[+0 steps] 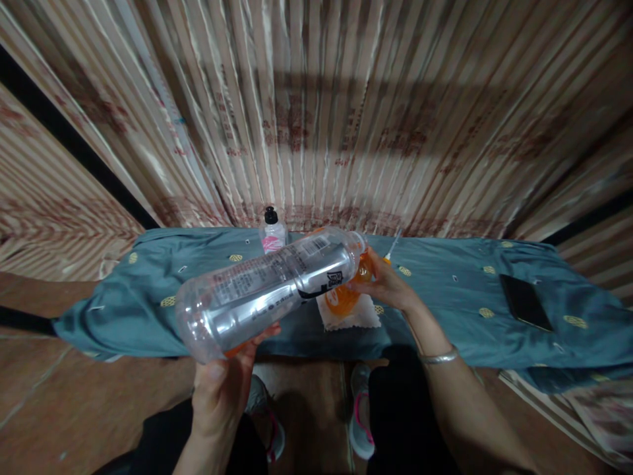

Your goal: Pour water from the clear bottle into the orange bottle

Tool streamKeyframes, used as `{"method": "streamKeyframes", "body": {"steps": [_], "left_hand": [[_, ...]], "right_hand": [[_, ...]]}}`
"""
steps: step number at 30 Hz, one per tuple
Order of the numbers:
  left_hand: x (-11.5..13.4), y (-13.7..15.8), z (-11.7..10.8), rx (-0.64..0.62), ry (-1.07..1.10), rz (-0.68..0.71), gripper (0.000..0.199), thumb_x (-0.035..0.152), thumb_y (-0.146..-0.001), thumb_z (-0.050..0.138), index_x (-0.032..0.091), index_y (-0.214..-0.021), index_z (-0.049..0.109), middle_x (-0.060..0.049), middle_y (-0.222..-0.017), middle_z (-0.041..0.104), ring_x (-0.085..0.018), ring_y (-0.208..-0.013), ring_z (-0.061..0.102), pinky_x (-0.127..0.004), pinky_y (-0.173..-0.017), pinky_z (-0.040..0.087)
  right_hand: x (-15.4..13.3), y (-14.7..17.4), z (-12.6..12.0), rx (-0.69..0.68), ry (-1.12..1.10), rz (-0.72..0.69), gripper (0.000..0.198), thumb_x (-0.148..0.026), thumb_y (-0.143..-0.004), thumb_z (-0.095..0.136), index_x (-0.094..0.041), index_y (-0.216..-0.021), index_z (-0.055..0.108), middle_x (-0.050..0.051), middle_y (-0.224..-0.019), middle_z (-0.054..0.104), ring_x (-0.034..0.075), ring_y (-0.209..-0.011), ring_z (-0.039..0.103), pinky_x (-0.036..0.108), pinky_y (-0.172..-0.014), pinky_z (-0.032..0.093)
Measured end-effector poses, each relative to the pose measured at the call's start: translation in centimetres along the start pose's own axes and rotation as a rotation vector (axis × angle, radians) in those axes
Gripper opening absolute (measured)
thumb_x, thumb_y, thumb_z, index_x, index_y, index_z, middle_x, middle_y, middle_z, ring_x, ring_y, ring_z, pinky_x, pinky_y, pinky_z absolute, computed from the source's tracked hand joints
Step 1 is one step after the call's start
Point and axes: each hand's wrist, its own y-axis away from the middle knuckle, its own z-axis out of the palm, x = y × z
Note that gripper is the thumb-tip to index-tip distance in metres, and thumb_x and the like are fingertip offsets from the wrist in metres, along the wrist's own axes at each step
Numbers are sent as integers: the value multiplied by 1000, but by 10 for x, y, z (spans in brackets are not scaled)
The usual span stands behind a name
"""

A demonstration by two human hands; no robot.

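Observation:
A large clear plastic bottle (277, 290) with a silver printed label lies tilted across my view, its narrow mouth up at the right. My left hand (227, 373) is closed around its bottom end from below. Beside the mouth, the fingers of my right hand (388, 280) close around the upper part of an orange see-through bottle (343, 300). The clear bottle hides much of this orange bottle, and I cannot tell whether the two touch. Under the orange bottle lies a white cloth (366, 313).
A small bottle with a black cap (271, 218) stands behind the clear one. A thin clear tool with an orange end (390, 254) and a dark phone (525, 302) lie on the teal patterned cloth covering the bench (445, 297). A striped curtain (321, 119) hangs behind.

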Motion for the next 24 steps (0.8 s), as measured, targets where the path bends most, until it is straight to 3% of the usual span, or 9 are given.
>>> {"method": "streamKeyframes", "body": {"steps": [24], "left_hand": [[0, 0, 2, -32, 6, 11, 65, 54, -61, 82, 29, -120, 67, -8, -116, 68, -28, -89, 67, -43, -73, 60]], "right_hand": [[1, 0, 0, 2, -20, 15, 79, -36, -69, 84, -33, -139, 48, 4, -138, 59, 30, -132, 51, 51, -116, 36]]}}
